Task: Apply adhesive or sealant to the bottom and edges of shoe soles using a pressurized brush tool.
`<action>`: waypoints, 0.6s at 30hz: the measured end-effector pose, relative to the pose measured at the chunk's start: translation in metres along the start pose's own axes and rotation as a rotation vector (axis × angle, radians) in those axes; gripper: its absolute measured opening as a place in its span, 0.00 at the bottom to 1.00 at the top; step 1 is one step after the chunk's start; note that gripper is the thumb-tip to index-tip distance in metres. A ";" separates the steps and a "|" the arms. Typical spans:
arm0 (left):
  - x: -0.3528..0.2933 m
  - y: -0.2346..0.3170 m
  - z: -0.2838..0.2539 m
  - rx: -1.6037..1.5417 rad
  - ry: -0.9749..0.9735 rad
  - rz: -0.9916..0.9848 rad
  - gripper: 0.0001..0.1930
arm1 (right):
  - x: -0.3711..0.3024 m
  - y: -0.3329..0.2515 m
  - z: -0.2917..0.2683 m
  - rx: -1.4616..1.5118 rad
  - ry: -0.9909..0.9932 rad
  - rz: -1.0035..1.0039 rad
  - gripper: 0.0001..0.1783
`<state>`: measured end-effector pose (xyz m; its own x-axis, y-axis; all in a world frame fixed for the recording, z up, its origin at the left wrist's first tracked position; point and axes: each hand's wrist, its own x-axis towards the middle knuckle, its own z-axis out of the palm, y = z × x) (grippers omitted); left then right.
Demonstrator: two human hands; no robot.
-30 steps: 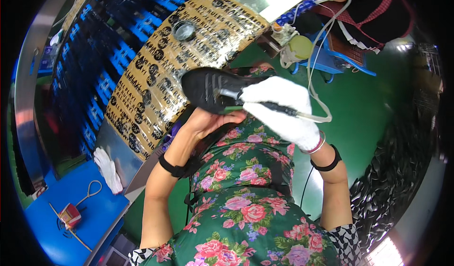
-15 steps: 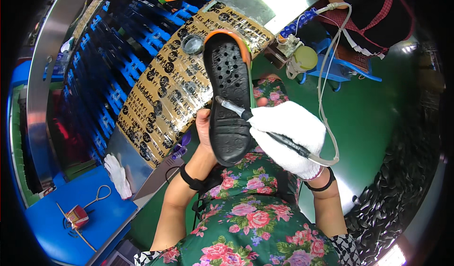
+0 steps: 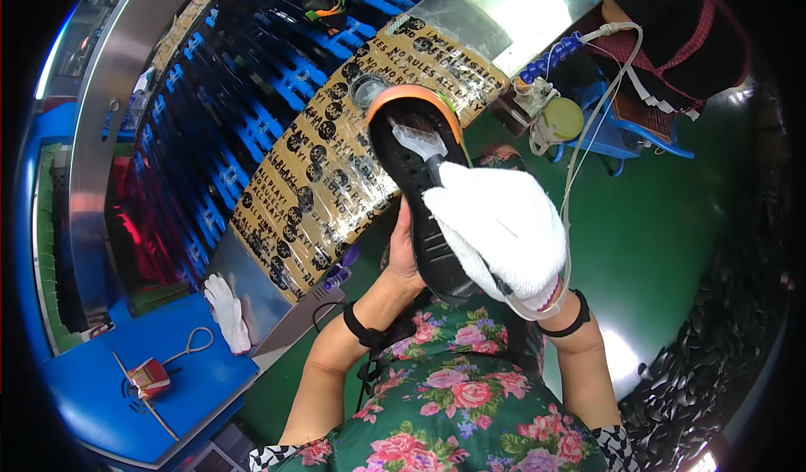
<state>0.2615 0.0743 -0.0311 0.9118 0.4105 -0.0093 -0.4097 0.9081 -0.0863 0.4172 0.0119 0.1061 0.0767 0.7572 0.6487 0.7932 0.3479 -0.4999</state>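
A black shoe sole point(image 3: 407, 172) with an orange upper rim is tilted in front of me, heel end toward my body. My bare left hand point(image 3: 404, 250) is closed on its left edge, fingers partly hidden underneath. In a white knit glove, my right hand point(image 3: 508, 224) grips a flat brush point(image 3: 421, 143), its bristles resting on the far part of the sole's inner face. The glove hides most of the handle. A thin clear tube point(image 3: 568, 197) runs from the handle end past my right wrist and up to the right.
Cardboard covered with tape point(image 3: 315, 187) lies on the bench, a small clear dish point(image 3: 367, 91) on it. Beyond is a dark conveyor with blue bars point(image 3: 252, 119). A white glove point(image 3: 227, 312) and red box point(image 3: 149, 378) are at lower left. Another person point(image 3: 672, 27) sits far right.
The brush has moved from the middle of the sole to its far end, and its bristles now lie broad side up. The sole has tilted and shifted slightly right and down in view.
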 end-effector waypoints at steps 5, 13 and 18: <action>0.010 -0.001 0.013 0.368 0.133 -0.047 0.45 | -0.019 -0.006 0.014 0.162 0.032 0.107 0.19; 0.021 -0.002 0.022 0.467 0.199 0.040 0.51 | -0.021 -0.005 0.011 0.021 0.058 0.055 0.19; 0.031 0.007 0.018 0.234 -0.028 0.131 0.49 | -0.020 0.006 -0.001 0.201 0.085 0.135 0.20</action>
<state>0.2869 0.0948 -0.0144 0.8506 0.5253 0.0231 -0.5226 0.8399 0.1467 0.4210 -0.0018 0.0912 0.2308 0.7579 0.6102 0.6371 0.3563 -0.6835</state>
